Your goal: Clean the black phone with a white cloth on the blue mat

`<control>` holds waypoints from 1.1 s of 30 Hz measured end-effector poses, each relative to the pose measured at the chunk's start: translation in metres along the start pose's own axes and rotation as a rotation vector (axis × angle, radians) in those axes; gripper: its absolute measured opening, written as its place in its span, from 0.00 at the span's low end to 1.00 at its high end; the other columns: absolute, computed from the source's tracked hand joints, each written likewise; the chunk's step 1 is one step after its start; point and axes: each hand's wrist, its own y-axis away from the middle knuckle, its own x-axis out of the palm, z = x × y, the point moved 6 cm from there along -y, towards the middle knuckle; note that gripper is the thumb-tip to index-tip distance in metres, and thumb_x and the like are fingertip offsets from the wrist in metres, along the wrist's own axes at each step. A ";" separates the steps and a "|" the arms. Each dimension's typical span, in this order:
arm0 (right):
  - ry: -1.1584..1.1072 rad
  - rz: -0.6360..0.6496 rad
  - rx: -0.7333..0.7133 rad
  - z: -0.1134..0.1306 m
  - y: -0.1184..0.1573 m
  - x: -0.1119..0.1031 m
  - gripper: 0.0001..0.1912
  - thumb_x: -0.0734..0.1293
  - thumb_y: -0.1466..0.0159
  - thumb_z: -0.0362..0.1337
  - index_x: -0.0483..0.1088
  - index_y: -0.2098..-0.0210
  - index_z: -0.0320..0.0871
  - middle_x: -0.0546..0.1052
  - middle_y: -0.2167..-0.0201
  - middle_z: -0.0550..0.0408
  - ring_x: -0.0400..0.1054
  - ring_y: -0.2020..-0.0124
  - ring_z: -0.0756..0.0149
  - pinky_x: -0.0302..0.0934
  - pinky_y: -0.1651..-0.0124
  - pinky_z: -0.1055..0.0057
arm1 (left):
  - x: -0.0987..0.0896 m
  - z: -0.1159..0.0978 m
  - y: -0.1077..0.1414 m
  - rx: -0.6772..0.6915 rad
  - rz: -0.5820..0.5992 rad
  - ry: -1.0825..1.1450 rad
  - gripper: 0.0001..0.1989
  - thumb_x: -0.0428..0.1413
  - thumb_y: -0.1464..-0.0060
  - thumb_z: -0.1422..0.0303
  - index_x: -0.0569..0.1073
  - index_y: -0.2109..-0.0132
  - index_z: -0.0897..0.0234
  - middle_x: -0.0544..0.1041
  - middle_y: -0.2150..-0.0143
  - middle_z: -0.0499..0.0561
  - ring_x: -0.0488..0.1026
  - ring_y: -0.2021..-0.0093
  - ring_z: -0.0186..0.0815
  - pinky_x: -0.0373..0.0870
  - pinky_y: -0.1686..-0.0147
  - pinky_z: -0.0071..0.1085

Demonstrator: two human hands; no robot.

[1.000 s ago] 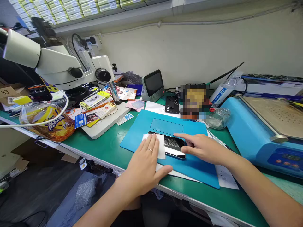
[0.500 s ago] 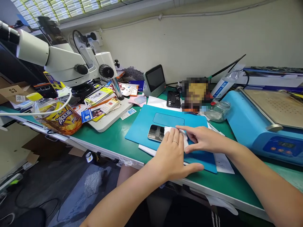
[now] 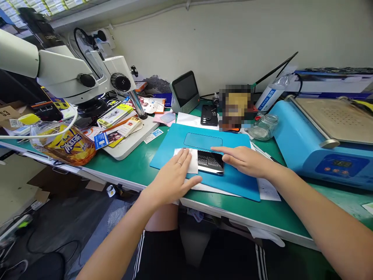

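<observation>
A smartphone (image 3: 211,162) lies face up on a blue mat (image 3: 243,184), its dark glossy screen catching reflections. My left hand (image 3: 170,177) rests flat on a white wipe (image 3: 192,165) over the phone's left end, which is hidden, with the thumb pointing right. Beside the phone's right end is my right hand (image 3: 247,160), fingers stretched to the left and nothing held in it; whether it touches the phone's edge I cannot tell. Just behind the phone, a thin phone-shaped outline (image 3: 203,140) shows on the mat, perhaps a clear sheet.
A microscope (image 3: 67,77) stands at the left, with a bottle of amber drink (image 3: 65,144) in front. At the back are a small display (image 3: 185,91), a black phone (image 3: 209,115) and a glass jar (image 3: 264,127). A blue heating-plate machine (image 3: 323,144) occupies the right.
My left hand and the wipe have slid left along the phone, uncovering its right part. My right hand stays near the right end. The view has shifted slightly.
</observation>
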 end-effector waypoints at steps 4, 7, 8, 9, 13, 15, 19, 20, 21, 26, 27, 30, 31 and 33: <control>-0.054 -0.080 0.006 0.002 -0.003 -0.001 0.50 0.41 0.33 0.70 0.69 0.34 0.45 0.82 0.50 0.43 0.76 0.50 0.43 0.68 0.51 0.52 | 0.001 0.003 -0.013 -0.060 0.012 -0.018 0.43 0.37 0.30 0.43 0.50 0.26 0.78 0.47 0.23 0.67 0.41 0.23 0.51 0.45 0.26 0.49; -0.087 -0.179 0.001 0.000 -0.006 -0.004 0.48 0.43 0.32 0.69 0.70 0.36 0.44 0.82 0.49 0.42 0.75 0.47 0.43 0.68 0.47 0.50 | 0.006 -0.021 -0.027 -0.035 0.010 -0.003 0.48 0.38 0.32 0.40 0.50 0.26 0.82 0.46 0.23 0.69 0.41 0.23 0.55 0.45 0.26 0.49; -0.086 -0.231 -0.007 0.000 -0.007 -0.006 0.47 0.44 0.32 0.69 0.71 0.37 0.44 0.81 0.47 0.42 0.74 0.45 0.43 0.67 0.45 0.50 | 0.009 -0.034 -0.032 -0.003 0.012 0.005 0.48 0.38 0.32 0.40 0.50 0.26 0.82 0.46 0.24 0.69 0.41 0.23 0.55 0.45 0.26 0.49; -0.080 -0.284 -0.019 -0.001 -0.008 -0.008 0.45 0.46 0.32 0.69 0.73 0.39 0.43 0.80 0.45 0.41 0.73 0.44 0.42 0.67 0.43 0.49 | 0.011 -0.047 -0.036 0.039 0.015 0.010 0.49 0.39 0.32 0.40 0.51 0.27 0.83 0.47 0.24 0.70 0.41 0.23 0.55 0.44 0.26 0.49; -0.043 -0.426 -0.037 -0.005 -0.008 -0.014 0.38 0.52 0.30 0.65 0.75 0.44 0.44 0.80 0.48 0.41 0.74 0.47 0.44 0.68 0.46 0.50 | 0.018 -0.089 -0.042 0.159 -0.005 -0.001 0.49 0.39 0.33 0.39 0.54 0.27 0.83 0.50 0.24 0.70 0.43 0.23 0.55 0.44 0.26 0.47; -0.039 -0.443 -0.017 -0.008 -0.008 -0.015 0.34 0.56 0.30 0.62 0.75 0.45 0.44 0.81 0.52 0.43 0.76 0.54 0.48 0.70 0.52 0.53 | 0.018 -0.095 -0.040 0.184 -0.016 -0.001 0.48 0.37 0.32 0.40 0.54 0.27 0.82 0.51 0.24 0.68 0.44 0.23 0.53 0.45 0.26 0.45; -0.063 -0.428 0.022 -0.011 -0.007 -0.013 0.30 0.60 0.31 0.59 0.74 0.45 0.43 0.77 0.52 0.43 0.74 0.64 0.56 0.69 0.56 0.55 | 0.015 -0.077 -0.027 0.207 -0.018 0.045 0.45 0.36 0.31 0.41 0.54 0.27 0.78 0.50 0.24 0.64 0.45 0.23 0.48 0.47 0.26 0.42; -0.064 -0.420 0.037 -0.011 -0.006 -0.012 0.30 0.60 0.31 0.58 0.73 0.44 0.43 0.76 0.50 0.43 0.74 0.65 0.56 0.69 0.56 0.55 | 0.014 -0.068 -0.023 0.201 -0.022 0.050 0.45 0.37 0.31 0.40 0.54 0.27 0.77 0.50 0.23 0.64 0.45 0.23 0.47 0.48 0.26 0.43; -0.063 -0.412 0.055 -0.012 -0.006 -0.011 0.29 0.60 0.31 0.58 0.73 0.43 0.44 0.75 0.49 0.43 0.74 0.66 0.57 0.69 0.56 0.54 | 0.013 -0.058 -0.020 0.186 -0.033 0.051 0.44 0.39 0.31 0.41 0.54 0.27 0.76 0.50 0.23 0.64 0.45 0.23 0.48 0.49 0.27 0.44; -0.048 -0.374 0.127 -0.014 -0.006 -0.009 0.28 0.62 0.32 0.56 0.69 0.39 0.47 0.73 0.46 0.43 0.74 0.68 0.59 0.70 0.59 0.56 | -0.001 -0.010 -0.007 0.144 -0.135 0.052 0.28 0.48 0.28 0.55 0.64 0.31 0.69 0.62 0.27 0.61 0.57 0.27 0.47 0.59 0.30 0.45; -0.047 -0.370 0.141 -0.014 -0.006 -0.009 0.28 0.62 0.32 0.55 0.69 0.39 0.47 0.73 0.47 0.43 0.74 0.68 0.59 0.70 0.59 0.56 | -0.004 -0.004 -0.005 0.164 -0.149 0.073 0.23 0.48 0.28 0.58 0.68 0.34 0.65 0.66 0.29 0.58 0.61 0.28 0.45 0.62 0.31 0.44; -0.057 -0.358 0.185 -0.019 -0.006 -0.010 0.29 0.63 0.32 0.54 0.67 0.37 0.47 0.73 0.46 0.43 0.74 0.67 0.58 0.70 0.60 0.57 | -0.011 0.014 0.000 0.165 -0.171 0.135 0.16 0.47 0.28 0.64 0.77 0.43 0.58 0.75 0.36 0.52 0.72 0.36 0.41 0.69 0.36 0.38; -0.058 -0.360 0.191 -0.020 -0.006 -0.010 0.29 0.63 0.32 0.53 0.67 0.37 0.47 0.73 0.46 0.43 0.74 0.67 0.57 0.70 0.60 0.56 | -0.014 0.020 0.000 0.155 -0.181 0.146 0.16 0.46 0.28 0.65 0.78 0.45 0.58 0.77 0.38 0.51 0.75 0.38 0.40 0.71 0.37 0.36; -0.057 -0.371 0.192 -0.023 -0.007 -0.010 0.28 0.64 0.32 0.52 0.67 0.37 0.47 0.75 0.47 0.43 0.74 0.66 0.56 0.70 0.59 0.56 | -0.023 0.032 0.000 0.129 -0.207 0.147 0.16 0.47 0.29 0.66 0.80 0.47 0.57 0.80 0.42 0.50 0.78 0.42 0.40 0.73 0.40 0.36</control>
